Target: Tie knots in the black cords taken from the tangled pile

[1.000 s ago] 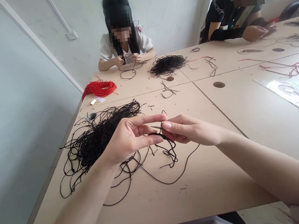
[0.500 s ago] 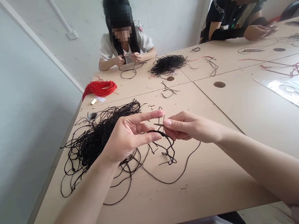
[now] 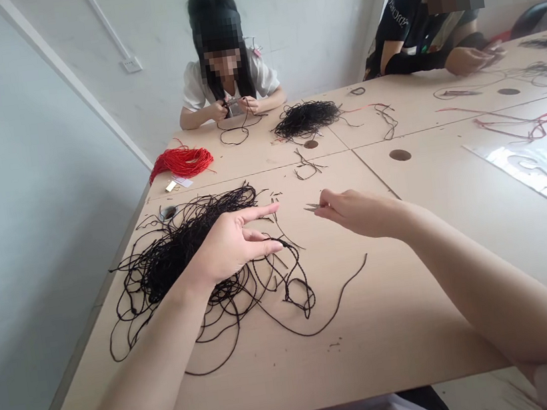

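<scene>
My left hand (image 3: pixel 231 244) is over the right side of a heap of black cords (image 3: pixel 174 255). Its index finger stretches out, while the thumb and the lower fingers pinch a black braided cord (image 3: pixel 304 281) that hangs in loops to the right. Thin cord ends stick out near the fingertips. To the right, my right hand (image 3: pixel 342 208) is closed around thread snips (image 3: pixel 312 207); only the pointed metal blades show, aimed left and apart from the cord. The grip of the snips is hidden in the fingers.
Small black clippings (image 3: pixel 335 343) and short cord pieces (image 3: pixel 307 164) lie on the table (image 3: pixel 397 343). A red cord bundle (image 3: pixel 182 162) and another black heap (image 3: pixel 306 118) are farther back. Two people (image 3: pixel 228 90) work across the table. A clear plastic sheet (image 3: pixel 536 174) lies right.
My right hand has pulled away to the right with the snips, off the cord. My left hand has shifted slightly left, and the braided loops hang lower and more open.
</scene>
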The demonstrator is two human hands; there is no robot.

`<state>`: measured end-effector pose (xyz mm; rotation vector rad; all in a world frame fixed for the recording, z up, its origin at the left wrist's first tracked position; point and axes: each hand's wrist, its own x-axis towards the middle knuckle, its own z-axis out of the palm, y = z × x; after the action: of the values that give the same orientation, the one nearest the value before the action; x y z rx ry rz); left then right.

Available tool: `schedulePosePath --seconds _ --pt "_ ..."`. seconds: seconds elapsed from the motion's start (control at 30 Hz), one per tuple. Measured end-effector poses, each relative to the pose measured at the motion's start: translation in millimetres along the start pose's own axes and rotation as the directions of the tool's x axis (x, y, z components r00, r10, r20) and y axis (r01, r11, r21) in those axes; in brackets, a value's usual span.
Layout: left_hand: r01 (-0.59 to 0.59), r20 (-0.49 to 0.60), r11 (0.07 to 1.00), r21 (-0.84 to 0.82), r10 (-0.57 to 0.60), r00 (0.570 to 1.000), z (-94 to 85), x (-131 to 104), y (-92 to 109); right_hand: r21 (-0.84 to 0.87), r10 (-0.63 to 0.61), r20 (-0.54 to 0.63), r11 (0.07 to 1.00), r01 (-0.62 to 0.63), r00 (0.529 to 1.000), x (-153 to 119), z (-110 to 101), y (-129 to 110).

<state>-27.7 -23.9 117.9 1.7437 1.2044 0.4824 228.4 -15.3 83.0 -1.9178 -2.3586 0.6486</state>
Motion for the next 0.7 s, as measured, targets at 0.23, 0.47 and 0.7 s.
schedulePosePath --seconds 0.23,0.47,0.7 --pt "-0.041 -0.063 0.998 0.057 0.044 0.997 -5.5 1.4 -5.3 -0.239 0.023 0.124 0.971 0.007 0.992 22.3 36.3 11.2" --pt "-0.021 0.035 1.000 0.023 0.020 0.999 -13.2 0.5 -0.4 -0.197 0.037 0.202 0.980 0.004 0.979 31.3 36.7 12.5" --pt "-0.013 0.089 1.000 0.018 0.011 0.996 -9.3 -1.0 2.3 -0.113 -0.036 0.009 0.993 0.036 0.999 20.1 25.2 -2.7"
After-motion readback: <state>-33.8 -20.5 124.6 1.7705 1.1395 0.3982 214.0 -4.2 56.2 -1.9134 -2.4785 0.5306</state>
